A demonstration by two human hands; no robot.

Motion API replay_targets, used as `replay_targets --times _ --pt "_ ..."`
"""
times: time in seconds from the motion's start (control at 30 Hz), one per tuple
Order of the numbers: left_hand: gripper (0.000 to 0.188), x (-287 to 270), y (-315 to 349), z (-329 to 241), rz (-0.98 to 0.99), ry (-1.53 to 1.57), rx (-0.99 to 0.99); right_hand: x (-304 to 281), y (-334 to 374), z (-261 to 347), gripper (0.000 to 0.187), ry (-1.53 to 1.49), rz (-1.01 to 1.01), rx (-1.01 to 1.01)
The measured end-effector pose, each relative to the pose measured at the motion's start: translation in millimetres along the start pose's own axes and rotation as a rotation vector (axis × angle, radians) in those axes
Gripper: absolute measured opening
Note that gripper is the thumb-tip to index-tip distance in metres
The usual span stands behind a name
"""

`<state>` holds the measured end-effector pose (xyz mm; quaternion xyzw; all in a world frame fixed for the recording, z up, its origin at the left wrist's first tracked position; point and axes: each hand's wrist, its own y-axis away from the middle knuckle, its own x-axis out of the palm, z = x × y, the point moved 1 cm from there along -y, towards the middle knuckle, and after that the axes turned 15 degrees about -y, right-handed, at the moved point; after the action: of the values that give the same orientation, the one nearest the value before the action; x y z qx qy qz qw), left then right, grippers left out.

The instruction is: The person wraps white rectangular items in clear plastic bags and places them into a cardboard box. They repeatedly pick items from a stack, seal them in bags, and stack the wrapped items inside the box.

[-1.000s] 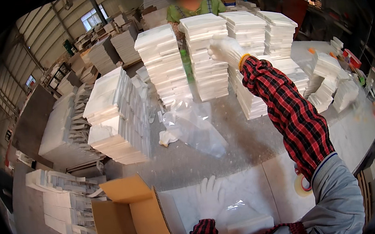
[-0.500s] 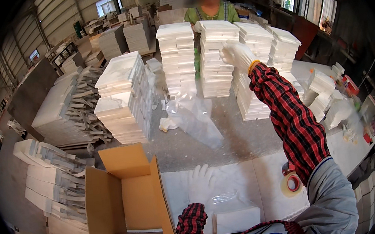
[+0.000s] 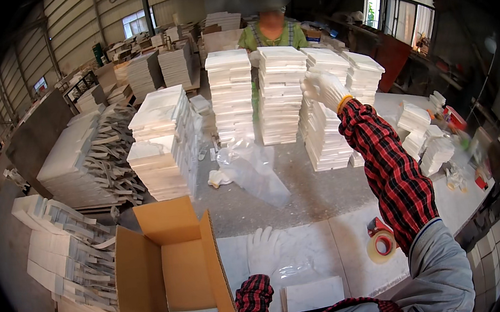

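Note:
Both of my hands wear white gloves. My left hand (image 3: 264,252) lies flat with its fingers stretched out on a pale slab, beside a crumpled clear plastic bag (image 3: 292,266). Just in front of my body, a small pile of white tiles (image 3: 314,295) rests on that slab. My right hand (image 3: 327,91) reaches far forward to a tall stack of white tiles (image 3: 329,141). Its fingers curl at the top of that stack; whether a tile is between them is hidden. An open cardboard box (image 3: 180,273) stands left of my left hand.
Further tile stacks (image 3: 230,97) rise along the table's far side, with another at left (image 3: 158,147). A clear plastic sheet (image 3: 254,171) lies mid-table. A tape dispenser (image 3: 381,242) sits right. Stone strips (image 3: 72,235) are piled at left. Behind the stacks is another person (image 3: 273,31).
The whole view has shifted, so the stacks appear lower and slightly left. My right hand stays at the tile stack, and my left hand stays flat on the slab.

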<state>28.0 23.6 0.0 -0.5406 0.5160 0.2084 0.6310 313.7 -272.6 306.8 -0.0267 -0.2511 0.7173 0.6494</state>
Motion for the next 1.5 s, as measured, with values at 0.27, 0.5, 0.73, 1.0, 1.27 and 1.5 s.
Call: replay_targets --times 0.27,0.5,0.73,1.0,1.27,1.5 --pt "0.029 -5 5 7 -0.023 -0.033 -0.021 31 13 -2 0.005 0.062 0.152 0.026" --pt "0.027 -2 -7 -3 0.007 0.044 0.004 -7 -23 -50 0.031 0.681 0.325 -0.267" --pt "0.03 -2 0 7 0.052 -0.046 -0.023 82 4 -79 0.019 1.268 0.377 -0.316" --pt "0.038 -4 -4 3 0.116 0.006 -0.019 80 -20 -129 0.009 -0.352 0.088 0.482" --pt "0.038 -7 -10 3 0.148 0.001 -0.028 82 -23 -153 0.016 -0.406 0.124 0.556" --pt "0.033 -11 -9 5 0.087 -0.065 -0.024 97 -15 -157 0.013 -0.352 0.053 0.54"
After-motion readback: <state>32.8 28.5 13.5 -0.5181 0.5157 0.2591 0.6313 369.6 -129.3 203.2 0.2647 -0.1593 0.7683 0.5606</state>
